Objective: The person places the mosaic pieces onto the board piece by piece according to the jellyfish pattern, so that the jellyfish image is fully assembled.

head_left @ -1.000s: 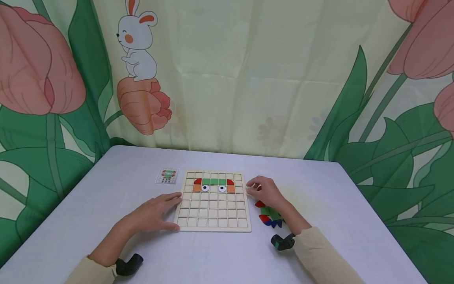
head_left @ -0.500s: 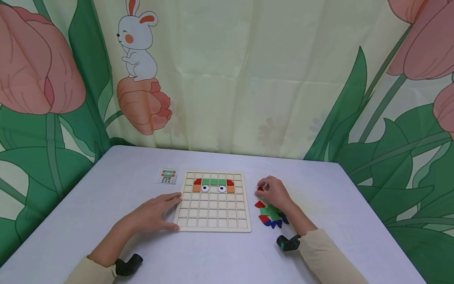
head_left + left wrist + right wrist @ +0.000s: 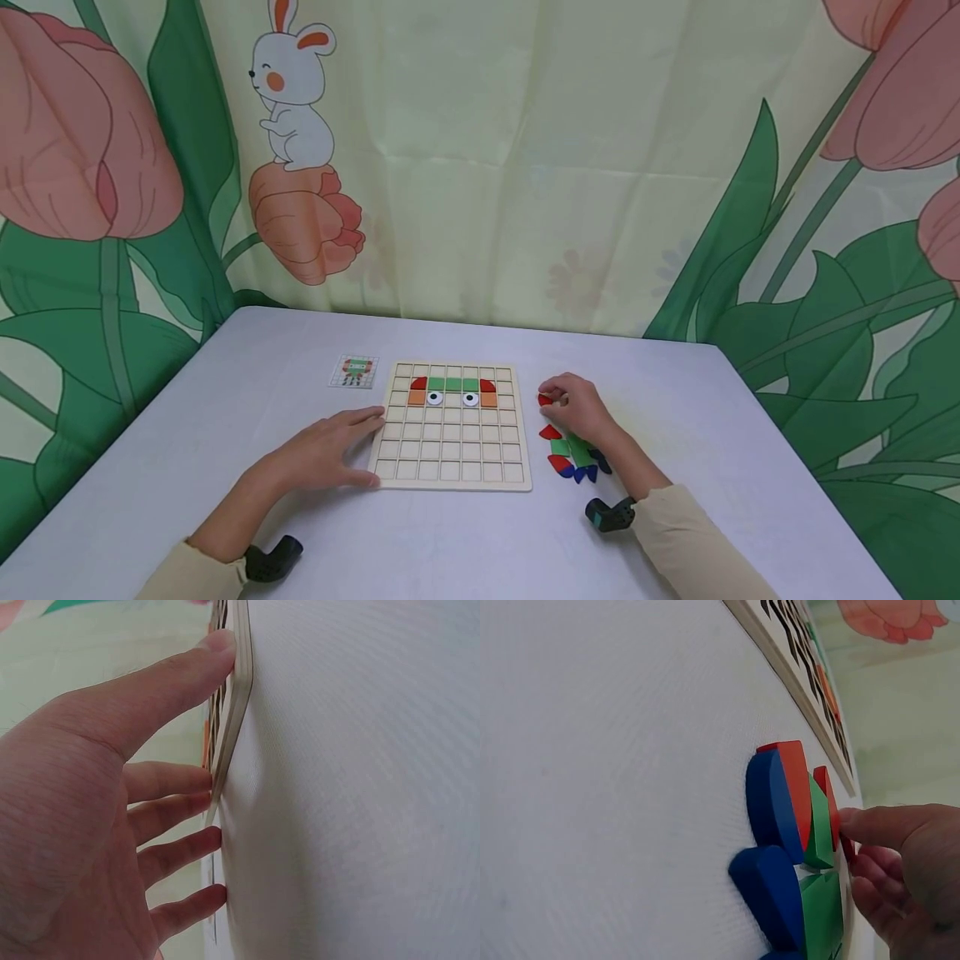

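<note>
A wooden grid board (image 3: 452, 471) lies flat on the table, with red, green and orange pieces and two round eye pieces in its upper rows. Along its left edge rests my left hand (image 3: 330, 450), fingers spread, the thumb (image 3: 217, 643) touching the near corner in the left wrist view. Right of the board, my right hand (image 3: 581, 408) pinches a small red block (image 3: 545, 400) between thumb and fingers, low over the table. Just below that hand lies a pile of red, green and blue blocks (image 3: 559, 462); part of it is hidden under the wrist.
A small picture card (image 3: 354, 372) with a gridded figure lies beyond the board's upper left corner. In the right wrist view, blue blocks (image 3: 769, 892) and a green block (image 3: 823, 907) sit close together near the fingers. A printed curtain (image 3: 480, 167) hangs behind the table.
My right hand has moved right, away from the board's edge, to the pieces, and a red block now shows at its fingertips. The left hand stays at the board's edge.
</note>
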Demonstrator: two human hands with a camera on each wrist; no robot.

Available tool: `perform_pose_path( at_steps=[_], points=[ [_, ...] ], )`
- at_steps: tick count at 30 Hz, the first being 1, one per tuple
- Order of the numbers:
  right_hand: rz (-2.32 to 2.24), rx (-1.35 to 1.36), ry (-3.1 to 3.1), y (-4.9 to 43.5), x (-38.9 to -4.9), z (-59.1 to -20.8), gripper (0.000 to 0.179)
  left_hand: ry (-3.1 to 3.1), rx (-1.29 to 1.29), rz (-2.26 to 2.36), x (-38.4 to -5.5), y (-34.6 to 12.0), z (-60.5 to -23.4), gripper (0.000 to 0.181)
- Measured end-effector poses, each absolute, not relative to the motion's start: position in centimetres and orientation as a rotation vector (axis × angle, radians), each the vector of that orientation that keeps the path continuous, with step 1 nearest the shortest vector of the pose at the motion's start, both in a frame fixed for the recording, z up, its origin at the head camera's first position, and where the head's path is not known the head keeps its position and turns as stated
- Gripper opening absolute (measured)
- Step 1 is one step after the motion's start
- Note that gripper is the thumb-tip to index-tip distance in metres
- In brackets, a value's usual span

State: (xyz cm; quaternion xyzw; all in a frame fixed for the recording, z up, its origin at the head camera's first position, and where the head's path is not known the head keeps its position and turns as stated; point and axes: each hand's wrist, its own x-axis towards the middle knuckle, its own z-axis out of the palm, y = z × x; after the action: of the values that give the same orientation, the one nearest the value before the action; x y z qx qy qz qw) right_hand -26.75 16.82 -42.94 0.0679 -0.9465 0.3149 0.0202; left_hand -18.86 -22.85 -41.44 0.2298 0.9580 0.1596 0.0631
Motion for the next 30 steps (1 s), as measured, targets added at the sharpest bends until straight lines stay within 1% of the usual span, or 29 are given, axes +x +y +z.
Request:
perform_pose_path(
  at_steps=[3, 6, 11, 19, 30],
  points=[
    [0.973, 0.214, -2.937, 16.9, -26.6, -42.8, 0.031, 2.892, 0.696, 0.486, -18.8, -22.8, -41.4, 0.088],
    [0.976, 0.191, -2.949, 16.9, -26.5, -42.7, 0.029, 2.893, 0.695, 0.487, -18.8, -22.8, -41.4, 0.088],
    [0.999, 0.225, -2.961, 16.7, -26.4, -42.6, 0.026, 2.895, 0.682, 0.487, -18.9, -22.8, -41.4, 0.088],
    [1.03, 0.372, -2.921, 15.9, -26.3, -42.5, 0.023, 2.894, 0.684, 0.485, -19.0, -22.9, -41.6, 0.088],
    [1.135, 0.52, -2.877, 13.4, -25.9, -41.9, 0.019, 2.905, 0.684, 0.484, -19.0, -22.8, -41.7, 0.087]
  ],
)
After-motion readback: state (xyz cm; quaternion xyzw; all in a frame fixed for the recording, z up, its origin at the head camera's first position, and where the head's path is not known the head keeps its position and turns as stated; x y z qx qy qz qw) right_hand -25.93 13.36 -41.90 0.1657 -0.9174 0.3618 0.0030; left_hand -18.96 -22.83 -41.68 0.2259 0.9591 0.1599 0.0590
